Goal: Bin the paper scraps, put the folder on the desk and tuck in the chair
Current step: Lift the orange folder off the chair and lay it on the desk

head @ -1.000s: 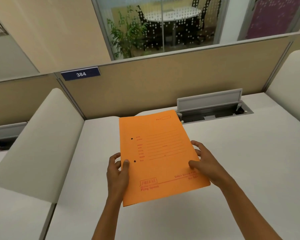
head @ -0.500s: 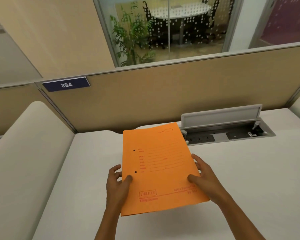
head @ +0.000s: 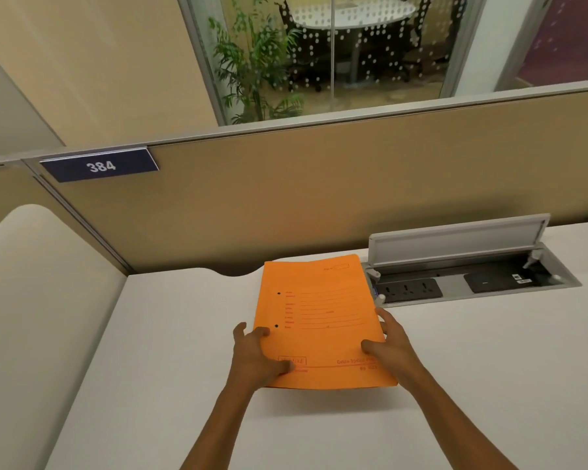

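Observation:
An orange folder (head: 319, 317) with red print and two punch holes sits low over the white desk (head: 472, 368), nearly flat, its far edge near the partition. My left hand (head: 255, 357) grips its near left corner, thumb on top. My right hand (head: 392, 344) holds its right edge with the fingers spread along the side. No paper scraps, bin or chair show in this view.
An open cable hatch (head: 469, 283) with power sockets lies just right of the folder, its grey lid raised. A beige partition (head: 319, 198) with a "384" plate (head: 99, 166) backs the desk. A rounded white side divider (head: 38, 317) stands at the left.
The folder has dropped lower and flatter toward the desk and moved further from me. My left hand has slid toward the near corner. The view has shifted closer to the desk.

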Demonstrator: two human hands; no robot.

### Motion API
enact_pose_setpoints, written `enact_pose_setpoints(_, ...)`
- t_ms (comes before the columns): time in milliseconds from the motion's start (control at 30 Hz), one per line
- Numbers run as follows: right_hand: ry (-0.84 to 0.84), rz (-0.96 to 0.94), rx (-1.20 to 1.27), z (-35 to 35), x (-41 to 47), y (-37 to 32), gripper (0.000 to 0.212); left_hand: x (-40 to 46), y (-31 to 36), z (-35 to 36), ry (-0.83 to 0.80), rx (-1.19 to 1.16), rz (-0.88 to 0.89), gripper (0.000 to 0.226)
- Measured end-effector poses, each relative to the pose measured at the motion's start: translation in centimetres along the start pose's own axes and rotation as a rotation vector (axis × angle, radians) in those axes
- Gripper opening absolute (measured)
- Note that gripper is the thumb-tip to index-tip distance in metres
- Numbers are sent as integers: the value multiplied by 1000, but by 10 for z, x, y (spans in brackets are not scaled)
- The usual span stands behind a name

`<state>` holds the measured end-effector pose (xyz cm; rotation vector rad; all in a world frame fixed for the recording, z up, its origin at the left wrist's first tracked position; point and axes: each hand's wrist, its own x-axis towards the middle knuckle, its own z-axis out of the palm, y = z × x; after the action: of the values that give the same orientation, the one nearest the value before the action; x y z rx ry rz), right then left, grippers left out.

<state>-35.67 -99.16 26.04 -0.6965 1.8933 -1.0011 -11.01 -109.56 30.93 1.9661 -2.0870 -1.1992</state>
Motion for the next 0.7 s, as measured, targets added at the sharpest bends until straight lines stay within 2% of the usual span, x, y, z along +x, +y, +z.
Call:
enact_pose_setpoints(167,-16,21,-90,11,18,12,86,17,-9,22,-38,70,-3,111)
enact_pose_setpoints(467,49,-54,-277,26,34,15,94,33,-27,52,-47,167,16,119)
enact_pose_setpoints(700,71,-67,-350,31,39,15,83,45,-34,56,-61,260,27,127)
